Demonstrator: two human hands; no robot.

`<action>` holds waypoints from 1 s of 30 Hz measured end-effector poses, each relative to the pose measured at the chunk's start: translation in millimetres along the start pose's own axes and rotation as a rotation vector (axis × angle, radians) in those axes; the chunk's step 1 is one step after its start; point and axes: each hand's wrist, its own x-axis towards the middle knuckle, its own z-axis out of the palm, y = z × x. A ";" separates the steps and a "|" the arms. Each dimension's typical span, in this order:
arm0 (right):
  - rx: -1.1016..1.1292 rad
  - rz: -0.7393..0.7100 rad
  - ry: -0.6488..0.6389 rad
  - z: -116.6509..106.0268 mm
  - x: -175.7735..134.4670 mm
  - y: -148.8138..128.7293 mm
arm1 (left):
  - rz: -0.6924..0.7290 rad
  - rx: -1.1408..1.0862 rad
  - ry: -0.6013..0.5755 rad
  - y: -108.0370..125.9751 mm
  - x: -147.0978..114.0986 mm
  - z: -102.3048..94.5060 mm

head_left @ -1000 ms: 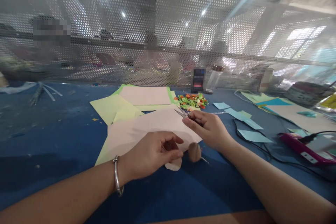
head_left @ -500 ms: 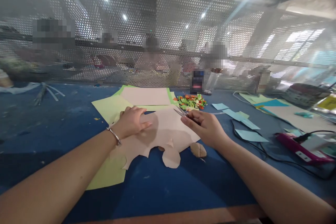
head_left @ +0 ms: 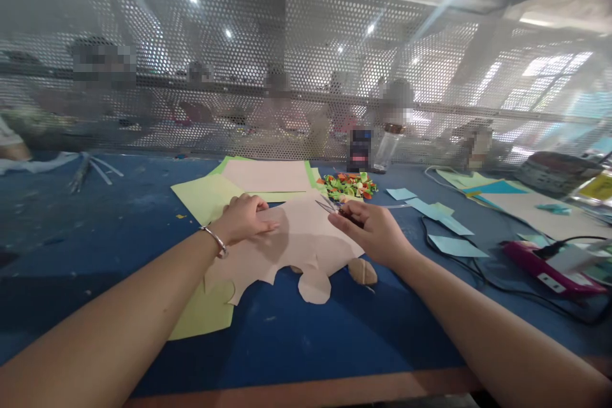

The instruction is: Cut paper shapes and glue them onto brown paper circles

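On pink paper (head_left: 310, 229), L hand (head_left: 243, 218) rests half-open, R hand (head_left: 377, 229) grips scissors (head_left: 329, 208); bottle (head_left: 386, 152) w/ brown lid behind, contents unclear.

The handles of the scissors (head_left: 329, 206) are mostly hidden by the right hand (head_left: 370, 226). Part of the pale pink paper (head_left: 308, 229) is covered by the left hand (head_left: 245, 218). Beyond the perforated screen (head_left: 229, 0), people (head_left: 101, 64) are blurred. Both forearms (head_left: 143, 312) are cut off.

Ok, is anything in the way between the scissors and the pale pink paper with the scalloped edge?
Nothing visible. The metal scissors in the right hand have their blades over the pale pink paper. The left hand and the brown oval object are both clear of the blades.
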 end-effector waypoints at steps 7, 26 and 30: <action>-0.015 -0.031 0.017 -0.1 -2.3 -0.3 | 0.005 0.025 -0.022 1.9 -0.2 -0.4; -0.049 -0.019 0.050 1.0 -4.2 3.6 | -0.011 0.064 0.017 5.6 -6.3 -4.9; -0.056 -0.024 0.061 -0.8 -4.2 2.8 | 0.013 -0.096 0.013 2.5 -7.5 -4.5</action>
